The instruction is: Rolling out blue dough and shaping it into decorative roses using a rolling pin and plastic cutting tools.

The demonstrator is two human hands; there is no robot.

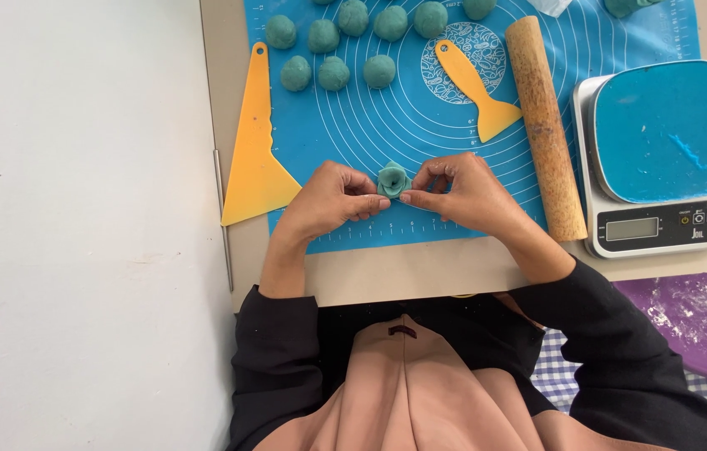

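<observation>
Head view, looking straight down. The left hand (330, 203) and the right hand (462, 194) meet over the near edge of a blue silicone rolling mat printed with white rings (420, 125). Both sets of fingers pinch a small teal lump of dough with a folded, dimpled top (393, 179) from either side; its underside is hidden, so whether it rests on the mat cannot be told.

Round teal dough balls (333, 73) sit in rows at the far left of the mat; the farthest are cut off by the frame edge. A yellow plastic triangular scraper (255, 150) lies along the mat's left border, and a yellow plastic spatula-shaped scraper (472, 83) lies on the rings. A mottled wooden rolling pin (546, 125) lies along the mat's right side. Beside it stands a white kitchen scale with a blue-smeared platform (663, 142). The beige tabletop (420, 271) carries everything. The person's dark sleeves cover both forearms.
</observation>
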